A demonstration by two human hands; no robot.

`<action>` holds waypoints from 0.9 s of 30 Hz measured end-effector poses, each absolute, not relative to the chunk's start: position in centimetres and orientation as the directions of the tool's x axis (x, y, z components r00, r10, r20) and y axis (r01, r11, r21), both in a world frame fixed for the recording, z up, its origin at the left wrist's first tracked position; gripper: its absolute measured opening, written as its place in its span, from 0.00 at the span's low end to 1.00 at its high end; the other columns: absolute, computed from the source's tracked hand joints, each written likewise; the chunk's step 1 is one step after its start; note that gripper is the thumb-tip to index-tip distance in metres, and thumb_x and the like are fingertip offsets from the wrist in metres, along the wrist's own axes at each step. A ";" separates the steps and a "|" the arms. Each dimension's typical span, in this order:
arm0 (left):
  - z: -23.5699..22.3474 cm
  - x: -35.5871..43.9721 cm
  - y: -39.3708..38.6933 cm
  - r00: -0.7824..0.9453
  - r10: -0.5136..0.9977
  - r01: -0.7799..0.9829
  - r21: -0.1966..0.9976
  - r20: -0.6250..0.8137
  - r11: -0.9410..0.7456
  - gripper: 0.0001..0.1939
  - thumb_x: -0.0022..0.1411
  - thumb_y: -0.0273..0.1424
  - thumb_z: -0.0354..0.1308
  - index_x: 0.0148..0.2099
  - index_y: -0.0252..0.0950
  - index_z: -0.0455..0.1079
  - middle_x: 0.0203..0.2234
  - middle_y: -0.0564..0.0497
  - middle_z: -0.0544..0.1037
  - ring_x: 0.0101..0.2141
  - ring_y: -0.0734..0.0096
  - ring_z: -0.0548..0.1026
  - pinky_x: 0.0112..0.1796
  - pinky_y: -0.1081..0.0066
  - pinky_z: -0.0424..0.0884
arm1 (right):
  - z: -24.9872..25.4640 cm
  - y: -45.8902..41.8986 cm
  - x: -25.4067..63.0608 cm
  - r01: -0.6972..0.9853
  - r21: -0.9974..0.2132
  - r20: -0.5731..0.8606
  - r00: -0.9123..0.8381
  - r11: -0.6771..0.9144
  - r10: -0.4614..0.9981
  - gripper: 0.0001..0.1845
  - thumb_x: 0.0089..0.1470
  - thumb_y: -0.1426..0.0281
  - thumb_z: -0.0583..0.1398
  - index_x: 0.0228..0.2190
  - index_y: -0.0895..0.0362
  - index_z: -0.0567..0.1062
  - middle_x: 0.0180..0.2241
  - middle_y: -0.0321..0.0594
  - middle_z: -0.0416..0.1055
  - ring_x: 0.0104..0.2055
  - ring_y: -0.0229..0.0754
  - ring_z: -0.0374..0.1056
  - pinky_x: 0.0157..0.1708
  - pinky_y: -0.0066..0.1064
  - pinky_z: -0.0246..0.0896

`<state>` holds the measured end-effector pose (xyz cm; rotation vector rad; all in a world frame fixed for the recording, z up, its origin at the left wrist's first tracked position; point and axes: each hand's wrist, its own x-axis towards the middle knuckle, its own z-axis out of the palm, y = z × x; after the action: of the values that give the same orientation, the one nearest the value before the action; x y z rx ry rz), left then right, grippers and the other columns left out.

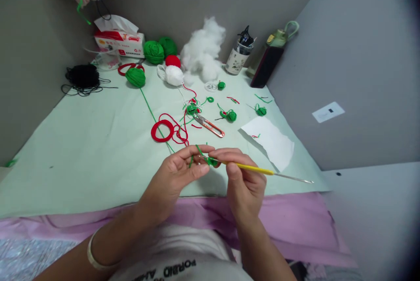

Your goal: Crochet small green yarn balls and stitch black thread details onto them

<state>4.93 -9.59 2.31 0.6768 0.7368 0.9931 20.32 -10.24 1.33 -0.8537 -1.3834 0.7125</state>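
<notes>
My right hand (244, 178) grips a double-ended crochet hook (257, 169) by its yellow handle. One bare metal end points out to the right, and the other meets a small piece of green crochet (212, 161). Pinched at the left of that piece, my left hand (182, 167) has green yarn running over its fingers. A green strand (148, 103) leads from a green yarn ball (135, 77) toward my left hand. Just beyond my hands lie orange-handled thread snips (210, 126) and a red yarn ring (162, 131) with loose red strands.
Small green crocheted balls (231, 116) and yarn scraps lie mid-table, near torn white paper (272, 143). Along the back are white stuffing (203, 51), a tissue box (120, 43), black yarn (82, 76), a pen cup (239, 57), a dark phone (267, 66) and a green bottle (278, 37).
</notes>
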 end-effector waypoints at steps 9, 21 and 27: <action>2.1 5.0 -9.2 0.263 0.933 -0.460 0.819 -0.245 0.344 0.19 0.57 0.33 0.73 0.52 0.43 0.81 0.31 0.55 0.77 0.34 0.77 0.72 0.41 0.76 0.67 | 1.1 -11.0 21.2 0.445 -0.628 0.657 -0.136 0.638 0.741 0.17 0.64 0.77 0.59 0.50 0.49 0.78 0.45 0.42 0.78 0.47 0.45 0.75 0.45 0.39 0.74; 2.1 4.8 -8.8 0.342 0.880 -0.568 0.673 -0.330 0.473 0.16 0.59 0.30 0.71 0.50 0.37 0.81 0.24 0.56 0.72 0.27 0.79 0.66 0.40 0.74 0.67 | 1.1 -10.4 20.7 -0.015 -0.861 0.501 0.157 0.509 0.851 0.12 0.67 0.72 0.58 0.41 0.51 0.82 0.34 0.40 0.76 0.33 0.40 0.70 0.33 0.35 0.67; 2.3 5.2 -9.1 0.302 0.908 -0.517 0.751 -0.290 0.412 0.16 0.59 0.31 0.70 0.50 0.40 0.80 0.32 0.53 0.76 0.35 0.73 0.71 0.41 0.72 0.66 | 0.8 -10.0 20.4 -0.133 -0.892 0.414 0.140 0.432 0.899 0.11 0.67 0.71 0.59 0.40 0.50 0.83 0.36 0.39 0.76 0.37 0.40 0.69 0.36 0.35 0.65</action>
<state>5.21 -9.12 2.25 0.5931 0.7826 1.0216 20.37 -10.00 0.79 -0.8215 -1.1917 0.8820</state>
